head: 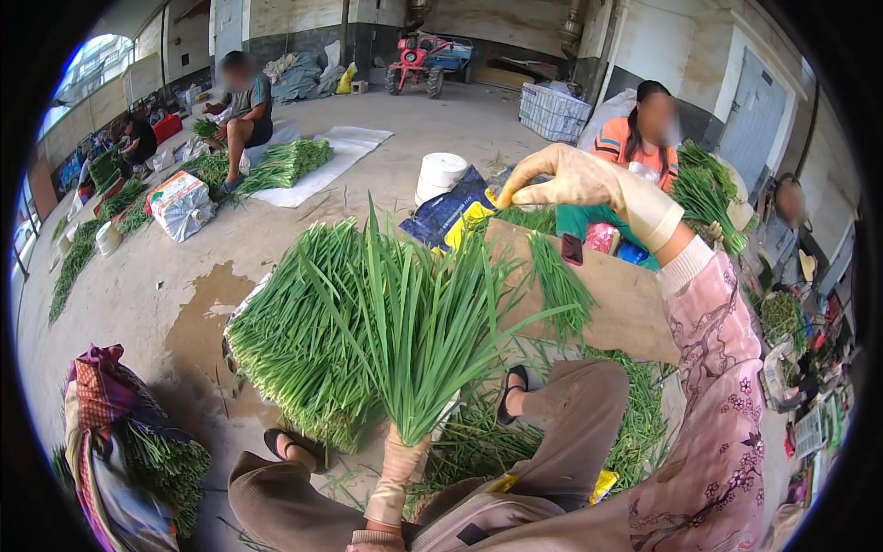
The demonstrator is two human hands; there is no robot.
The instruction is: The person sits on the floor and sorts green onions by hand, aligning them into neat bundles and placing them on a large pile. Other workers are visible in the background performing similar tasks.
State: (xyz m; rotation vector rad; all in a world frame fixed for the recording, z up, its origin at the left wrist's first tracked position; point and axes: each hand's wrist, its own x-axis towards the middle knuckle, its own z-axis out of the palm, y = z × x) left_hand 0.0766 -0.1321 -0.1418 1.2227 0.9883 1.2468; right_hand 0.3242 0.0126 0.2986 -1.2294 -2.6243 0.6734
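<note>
My left hand [403, 459], in a cream rubber glove, grips a fanned bunch of long green leafy stalks [421, 324] by its base, low at the centre. My right hand [562, 181], gloved alike, is raised above the bunch at upper right, thumb and fingertips close together; whether something thin is between them I cannot tell. A large stack of trimmed green stalks [303, 338] lies left of the bunch. Several loose stalks [557, 283] rest on a brown board [621, 303], beside a dark phone-like object [572, 249].
Leaf scraps [483, 441] cover the floor around my feet. A cloth-wrapped bundle of greens [165, 462] stands at lower left. A co-worker in an orange top [614, 138] sits beyond the board. White tubs [439, 176] and a blue-and-yellow sack [452, 210] lie ahead. Another person sits at upper left.
</note>
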